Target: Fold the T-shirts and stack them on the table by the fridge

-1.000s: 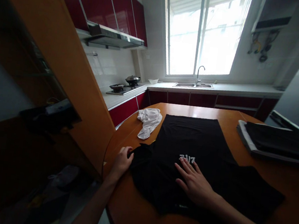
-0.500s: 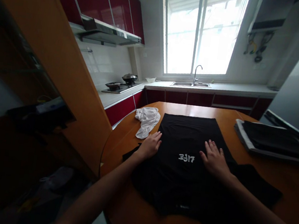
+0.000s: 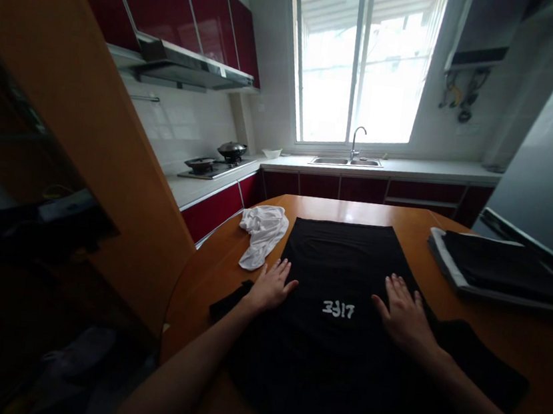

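Stretching across the near part of the scene, an orange-brown wooden desk [image 3: 197, 274] carries a black shirt [image 3: 340, 262] laid out at its middle, straight hem toward the far edge. On the right lies a stack of dark and pale cloth [image 3: 505, 269]; to the shirt's far left, just beside it, a crumpled white cloth [image 3: 264, 232]. Palms down with thumbs held out from the fingers, the left hand [image 3: 270, 288] lies at the shirt's left edge and the right hand [image 3: 405, 311] near its right edge. Between them sits white "LIFE" lettering [image 3: 338, 309], upside down.
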`<state>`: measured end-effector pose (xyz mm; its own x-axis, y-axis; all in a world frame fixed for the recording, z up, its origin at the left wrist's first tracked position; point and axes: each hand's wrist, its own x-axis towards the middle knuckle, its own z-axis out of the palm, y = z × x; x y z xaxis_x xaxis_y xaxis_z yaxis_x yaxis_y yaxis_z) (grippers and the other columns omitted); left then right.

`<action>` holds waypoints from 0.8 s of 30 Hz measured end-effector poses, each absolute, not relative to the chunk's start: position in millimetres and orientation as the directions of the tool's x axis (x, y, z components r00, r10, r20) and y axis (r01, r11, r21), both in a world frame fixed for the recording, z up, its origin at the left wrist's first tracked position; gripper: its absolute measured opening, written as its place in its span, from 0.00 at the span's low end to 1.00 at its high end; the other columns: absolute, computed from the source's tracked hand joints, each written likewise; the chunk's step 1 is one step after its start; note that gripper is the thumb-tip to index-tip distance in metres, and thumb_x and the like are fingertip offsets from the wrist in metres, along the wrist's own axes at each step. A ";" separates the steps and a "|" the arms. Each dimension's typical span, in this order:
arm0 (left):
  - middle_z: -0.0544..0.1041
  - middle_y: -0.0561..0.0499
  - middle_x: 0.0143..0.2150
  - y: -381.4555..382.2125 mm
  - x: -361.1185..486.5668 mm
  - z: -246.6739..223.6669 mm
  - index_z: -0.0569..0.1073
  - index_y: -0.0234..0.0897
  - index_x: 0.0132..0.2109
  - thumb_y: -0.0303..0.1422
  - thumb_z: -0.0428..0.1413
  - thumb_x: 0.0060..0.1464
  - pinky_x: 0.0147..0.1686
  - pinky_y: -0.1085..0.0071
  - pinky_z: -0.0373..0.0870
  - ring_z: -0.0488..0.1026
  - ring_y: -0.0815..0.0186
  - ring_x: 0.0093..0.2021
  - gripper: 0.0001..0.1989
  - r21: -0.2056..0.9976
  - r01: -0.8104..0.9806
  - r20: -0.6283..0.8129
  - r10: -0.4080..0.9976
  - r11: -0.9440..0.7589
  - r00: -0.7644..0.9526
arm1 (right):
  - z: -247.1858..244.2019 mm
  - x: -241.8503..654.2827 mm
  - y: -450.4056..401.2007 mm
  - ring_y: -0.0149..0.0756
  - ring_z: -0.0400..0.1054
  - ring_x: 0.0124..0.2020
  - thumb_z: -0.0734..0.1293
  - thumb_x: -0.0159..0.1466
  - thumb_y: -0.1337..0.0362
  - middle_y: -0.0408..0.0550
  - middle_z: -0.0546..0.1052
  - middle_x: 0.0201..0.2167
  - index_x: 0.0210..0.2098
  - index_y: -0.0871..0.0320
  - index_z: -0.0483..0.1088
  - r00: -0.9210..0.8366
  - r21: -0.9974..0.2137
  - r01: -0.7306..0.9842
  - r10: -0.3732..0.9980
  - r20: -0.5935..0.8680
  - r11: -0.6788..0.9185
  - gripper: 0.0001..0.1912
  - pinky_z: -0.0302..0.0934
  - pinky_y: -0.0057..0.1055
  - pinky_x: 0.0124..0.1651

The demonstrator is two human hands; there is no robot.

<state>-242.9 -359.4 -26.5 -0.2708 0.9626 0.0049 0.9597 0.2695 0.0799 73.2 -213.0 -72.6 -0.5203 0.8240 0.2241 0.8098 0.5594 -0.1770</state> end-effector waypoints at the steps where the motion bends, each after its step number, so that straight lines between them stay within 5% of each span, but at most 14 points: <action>1: 0.49 0.41 0.75 -359.1 -242.6 -27.6 0.55 0.32 0.73 0.48 0.39 0.69 0.70 0.46 0.43 0.44 0.53 0.75 0.34 0.081 0.960 0.000 0.963 0.268 -0.269 | -72.7 72.0 -218.6 0.48 0.41 0.74 0.49 0.72 0.49 0.60 0.51 0.73 0.71 0.69 0.54 -0.553 -0.188 0.785 0.804 0.219 0.591 0.37 0.38 0.53 0.72; 16: 0.58 0.40 0.73 -362.8 -250.4 -24.5 0.63 0.35 0.69 0.43 0.47 0.68 0.69 0.47 0.51 0.52 0.50 0.73 0.28 0.145 0.952 0.107 0.952 0.269 -0.286 | -60.4 64.4 -256.4 0.47 0.44 0.74 0.55 0.71 0.51 0.58 0.52 0.72 0.70 0.65 0.57 -0.704 -0.313 0.621 0.687 0.181 0.719 0.34 0.41 0.55 0.72; 24: 0.73 0.41 0.63 -378.1 -271.4 -4.6 0.72 0.33 0.61 0.36 0.50 0.64 0.64 0.63 0.62 0.69 0.56 0.63 0.22 0.266 0.929 0.216 0.923 0.259 -0.319 | -56.2 67.8 -261.4 0.46 0.44 0.74 0.57 0.70 0.56 0.58 0.54 0.72 0.69 0.63 0.59 -0.709 -0.364 0.593 0.680 0.187 0.718 0.31 0.41 0.54 0.72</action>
<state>-271.4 -378.1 -4.6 -0.3193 0.9227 0.2161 0.9286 0.2591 0.2657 67.8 -261.4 -56.2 -0.7085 0.6804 0.1873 0.5931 0.7179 -0.3645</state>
